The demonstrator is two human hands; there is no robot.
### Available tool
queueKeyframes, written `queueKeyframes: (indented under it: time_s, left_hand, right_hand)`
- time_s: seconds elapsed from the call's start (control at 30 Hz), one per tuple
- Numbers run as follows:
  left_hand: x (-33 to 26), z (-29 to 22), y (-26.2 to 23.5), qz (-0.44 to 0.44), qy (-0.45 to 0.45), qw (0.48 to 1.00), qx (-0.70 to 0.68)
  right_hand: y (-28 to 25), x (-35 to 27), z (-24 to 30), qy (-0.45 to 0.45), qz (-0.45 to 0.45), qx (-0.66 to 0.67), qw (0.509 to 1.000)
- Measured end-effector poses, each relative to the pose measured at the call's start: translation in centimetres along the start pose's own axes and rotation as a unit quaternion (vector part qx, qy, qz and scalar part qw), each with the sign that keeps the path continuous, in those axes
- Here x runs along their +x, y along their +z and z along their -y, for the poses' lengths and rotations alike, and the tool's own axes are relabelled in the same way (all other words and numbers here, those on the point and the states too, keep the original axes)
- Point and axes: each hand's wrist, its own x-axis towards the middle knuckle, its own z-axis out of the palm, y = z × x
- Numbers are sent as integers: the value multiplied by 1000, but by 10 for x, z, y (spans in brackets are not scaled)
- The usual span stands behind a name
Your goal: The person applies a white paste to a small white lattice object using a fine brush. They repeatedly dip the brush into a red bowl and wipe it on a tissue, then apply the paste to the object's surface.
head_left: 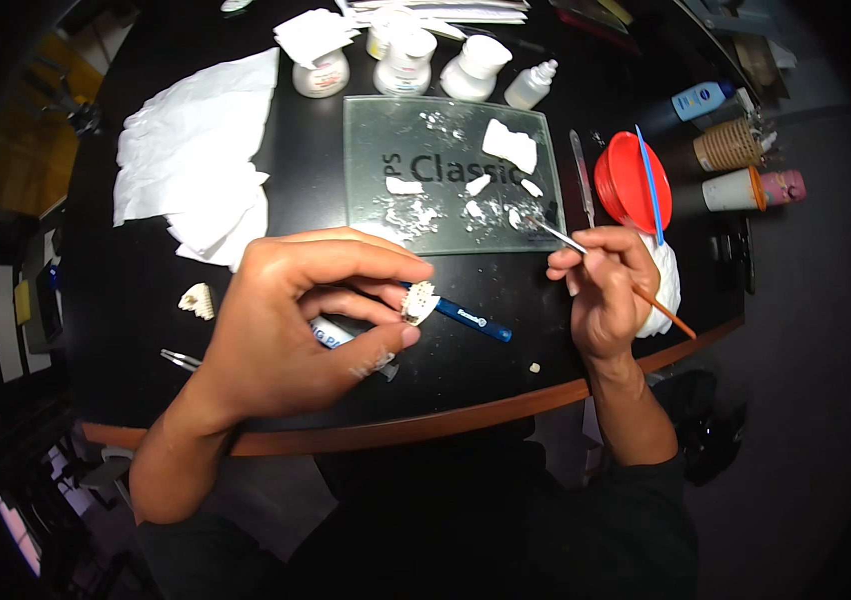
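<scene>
Your left hand (296, 320) pinches a small white tooth piece (419, 303) between thumb and fingertips, low over the black table (126, 290), just in front of the glass slab (451, 175). The piece is short; its long axis runs roughly up and down in the view, tilted slightly right at the top, and its ridged face looks toward your right hand. It sits at the very tips of your fingers, to the right of your palm.

Your right hand (606, 290) is closed on a thin brush (611, 266). The brush runs on a diagonal: its tip points up and left and touches the slab's near right corner among white dabs, while the wooden handle slants down and right past your knuckles, over the table's edge. The tip lies up and left of your fingers, close to them.

Between your hands lies a blue pen (471, 318), pointing down and right, just under the piece. The table's wooden rim (426, 425) curves right below both wrists, so there is little room toward you. To the left, tissues (196, 150) cover the table, and a second tooth piece (199, 300) lies beside your left hand. To the right, a red bowl (626, 185) sits close above your right hand. Jars (406, 62) stand beyond the slab's far edge.
</scene>
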Motion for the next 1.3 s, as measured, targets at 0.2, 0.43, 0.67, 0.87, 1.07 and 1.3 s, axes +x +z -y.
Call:
queueKeyframes:
  time_s: [0.2, 0.43, 0.67, 0.87, 1.07, 1.3]
  left_hand:
    - [-1, 2, -1, 11, 6, 1000, -17]
    - [0, 3, -1, 16, 15, 999, -38]
    - [0, 0, -2, 22, 9, 999, -41]
    - [0, 1, -1, 15, 7, 999, -49]
    - [0, 0, 0, 14, 10, 999, -51]
    - [0, -1, 0, 16, 17, 999, -48]
  right_hand:
    - [39, -6, 26, -91, 167, 77, 979]
    - [70, -16, 27, -86, 156, 132, 975]
    - [74, -18, 24, -96, 144, 150, 973]
    - [73, -14, 26, -150, 144, 59, 976]
    - [74, -12, 25, -168, 142, 42, 975]
    - [75, -13, 26, -163, 147, 43, 975]
